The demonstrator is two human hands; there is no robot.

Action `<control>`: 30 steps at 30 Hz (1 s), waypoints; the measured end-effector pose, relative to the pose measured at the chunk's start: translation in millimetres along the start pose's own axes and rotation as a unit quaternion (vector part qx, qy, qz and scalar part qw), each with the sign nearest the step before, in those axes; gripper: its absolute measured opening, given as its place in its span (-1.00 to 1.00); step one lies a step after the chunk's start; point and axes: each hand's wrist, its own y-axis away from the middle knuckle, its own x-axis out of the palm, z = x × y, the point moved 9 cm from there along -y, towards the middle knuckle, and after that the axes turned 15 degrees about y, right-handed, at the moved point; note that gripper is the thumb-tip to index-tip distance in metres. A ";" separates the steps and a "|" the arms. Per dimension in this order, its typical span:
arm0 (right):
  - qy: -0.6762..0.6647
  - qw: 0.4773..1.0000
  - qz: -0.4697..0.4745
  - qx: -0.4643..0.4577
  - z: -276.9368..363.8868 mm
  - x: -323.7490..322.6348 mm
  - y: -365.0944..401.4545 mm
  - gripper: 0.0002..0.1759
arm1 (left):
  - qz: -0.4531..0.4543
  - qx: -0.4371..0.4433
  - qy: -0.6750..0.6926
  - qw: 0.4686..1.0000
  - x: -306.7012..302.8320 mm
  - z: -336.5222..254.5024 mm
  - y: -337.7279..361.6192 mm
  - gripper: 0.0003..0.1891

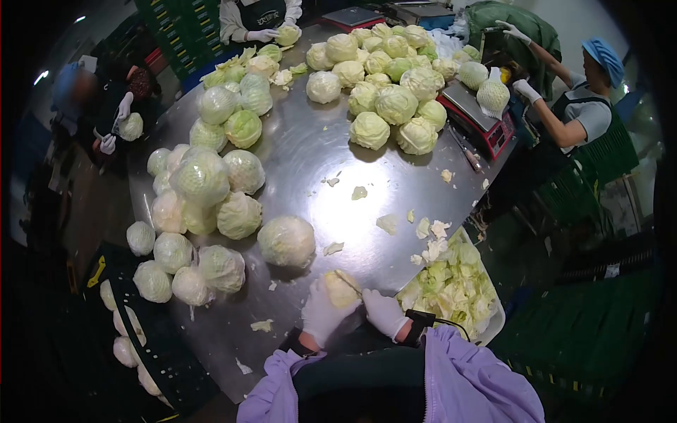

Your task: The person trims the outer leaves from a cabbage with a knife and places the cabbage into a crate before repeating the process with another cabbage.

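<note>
My left hand [324,310], in a white glove, is wrapped round a small pale cabbage [342,290] at the table's near edge. My right hand [385,311], gloved too, is closed on a knife [349,280] whose thin blade lies against the top of that cabbage. The knife's handle is hidden in my fingers. Just beyond my left hand sits a larger cabbage in clear film [286,242]. A white bin [498,321] full of trimmed cabbage leaves [451,287] stands close by my right hand.
Wrapped cabbages [201,176] crowd the left of the metal table [303,166]; unwrapped ones [396,104] are heaped at the back. Leaf scraps [386,224] lie about. On the right are a red scale [493,134] and another knife [465,149]. Co-workers stand around; a crate [144,345] is at lower left.
</note>
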 end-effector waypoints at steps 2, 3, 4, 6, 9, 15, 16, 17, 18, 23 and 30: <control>0.005 0.999 0.040 0.005 2.0 -2.8 2.6 -0.78 | 0.015 -0.014 0.006 1.000 -0.2 -2.7 -1.9 0.09; 0.004 0.999 0.039 0.007 2.0 -6.3 5.8 -0.78 | 0.025 -0.022 -0.006 0.999 0.5 -5.6 -1.1 0.08; 0.004 0.998 0.055 0.004 0.0 -5.8 11.5 -0.80 | 0.035 -0.031 -0.018 0.999 1.7 -6.2 -0.7 0.08; 0.005 0.998 0.056 0.007 -2.4 0.3 9.5 -0.84 | 0.026 -0.029 -0.024 0.999 4.3 -1.5 -2.8 0.08; 0.020 0.999 0.031 0.023 -12.4 30.5 -19.6 -0.84 | 0.012 -0.001 -0.033 0.999 8.1 -1.9 1.3 0.08; -0.132 0.991 -0.007 0.035 -44.1 29.1 -27.0 -0.82 | 0.035 0.065 0.195 0.978 -4.0 55.2 23.1 0.01; -0.178 0.984 -0.024 0.004 -36.3 13.5 -21.3 -0.79 | 0.068 0.065 0.332 0.939 -4.8 58.4 29.3 0.01; -0.224 0.974 -0.040 -0.024 -27.3 2.3 -14.3 -0.75 | 0.068 0.057 0.330 0.940 -4.6 64.0 33.7 0.01; -0.226 0.970 -0.069 -0.047 -17.2 -3.9 -9.6 -0.65 | 0.034 -0.014 0.341 0.939 -10.4 66.2 33.6 0.05; -0.205 0.972 -0.098 -0.068 28.3 -23.7 -15.1 -0.52 | -0.055 -0.056 0.326 0.942 -3.6 84.9 34.2 -0.02; -0.117 0.989 -0.019 -0.094 31.4 3.1 -45.2 -0.50 | -0.060 -0.028 0.172 0.983 -9.9 70.5 29.7 -0.02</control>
